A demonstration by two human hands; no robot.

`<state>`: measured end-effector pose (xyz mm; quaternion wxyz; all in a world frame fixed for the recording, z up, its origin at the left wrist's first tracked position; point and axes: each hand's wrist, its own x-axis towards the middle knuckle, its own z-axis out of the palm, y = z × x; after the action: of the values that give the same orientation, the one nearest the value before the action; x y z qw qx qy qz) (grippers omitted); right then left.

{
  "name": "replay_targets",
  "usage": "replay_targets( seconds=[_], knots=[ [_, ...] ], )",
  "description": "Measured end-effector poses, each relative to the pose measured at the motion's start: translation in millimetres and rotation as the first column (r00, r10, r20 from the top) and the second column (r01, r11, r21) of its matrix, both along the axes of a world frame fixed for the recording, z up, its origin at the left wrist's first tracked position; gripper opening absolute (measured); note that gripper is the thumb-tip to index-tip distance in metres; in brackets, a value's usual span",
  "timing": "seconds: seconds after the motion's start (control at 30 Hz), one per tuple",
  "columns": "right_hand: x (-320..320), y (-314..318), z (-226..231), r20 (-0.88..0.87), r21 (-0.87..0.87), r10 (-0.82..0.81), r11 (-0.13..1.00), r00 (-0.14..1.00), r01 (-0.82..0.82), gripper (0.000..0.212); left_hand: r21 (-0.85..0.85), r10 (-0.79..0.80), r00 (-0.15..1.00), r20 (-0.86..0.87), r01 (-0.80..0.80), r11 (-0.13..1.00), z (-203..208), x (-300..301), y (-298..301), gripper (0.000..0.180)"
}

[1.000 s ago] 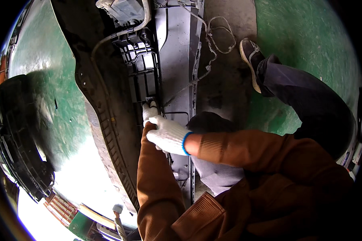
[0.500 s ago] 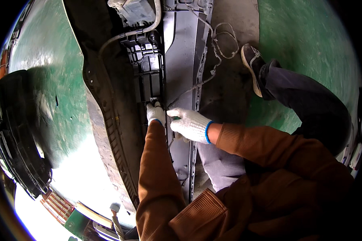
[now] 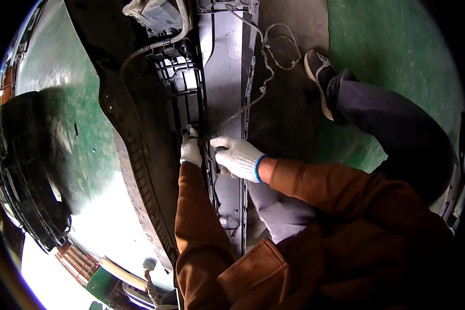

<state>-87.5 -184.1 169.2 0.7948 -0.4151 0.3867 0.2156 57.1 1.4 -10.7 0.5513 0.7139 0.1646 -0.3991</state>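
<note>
Both of my hands wear white knitted gloves over a long car bumper (image 3: 226, 67) with grey and black parts. My left hand (image 3: 190, 150) is closed at the black ribbed lattice (image 3: 185, 106), its fingertips by a small pale clip; what they grip is hidden. Just to the right, my right hand (image 3: 240, 159) is bent into a pinch, thumb and forefinger curled. A thin wiring harness (image 3: 263, 88) runs from the bumper's far end down to these fingertips. More cable trails below the right hand along the bumper.
A grey boxy part (image 3: 163, 14) with a thick hose (image 3: 183, 28) lies at the far end. A dark curved panel (image 3: 101, 72) flanks the bumper on the left. Another black bumper (image 3: 28, 170) rests on the green floor (image 3: 82, 124). My shoe (image 3: 320, 77) is at the right.
The bumper and its surroundings have shifted slightly left in view. My left hand sits a little left and lower, with a wider gap between the hands. The right hand keeps its pinch.
</note>
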Motion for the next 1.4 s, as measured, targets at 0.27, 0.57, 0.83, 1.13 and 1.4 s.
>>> replay_targets(
  seconds=[0.27, 0.57, 0.83, 1.13, 1.4],
  knots=[
    [0, -4, 5, 0.024, -0.014, -0.02, 1.0, 0.999, 0.021, 0.046, 0.128, -0.073, 0.992, 0.106, 0.059, 0.99, 11, -6, -15, 0.059],
    [0, -3, -2, 0.04, -0.155, 0.156, 0.977, 0.987, -0.148, 0.057, 0.292, -0.186, 0.974, 0.127, 0.143, 0.946, 0, 2, -18, 0.055],
    [32, 25, -7, -0.116, 0.066, -0.01, 0.998, 0.993, 0.017, 0.076, 0.59, -0.53, 0.846, 0.058, 0.4, 0.701, 12, 12, -25, 0.062],
    [55, 68, -13, -0.018, -0.187, 0.22, 0.957, 0.975, -0.219, 0.051, 0.647, -0.621, 0.783, 0.013, 0.467, 0.603, -17, 24, 10, 0.065],
    [32, 8, 7, -0.072, 0.086, 0.014, 0.996, 0.997, -0.007, 0.041, 0.597, -0.439, 0.898, 0.038, 0.332, 0.73, 29, -1, -37, 0.057]
  ],
)
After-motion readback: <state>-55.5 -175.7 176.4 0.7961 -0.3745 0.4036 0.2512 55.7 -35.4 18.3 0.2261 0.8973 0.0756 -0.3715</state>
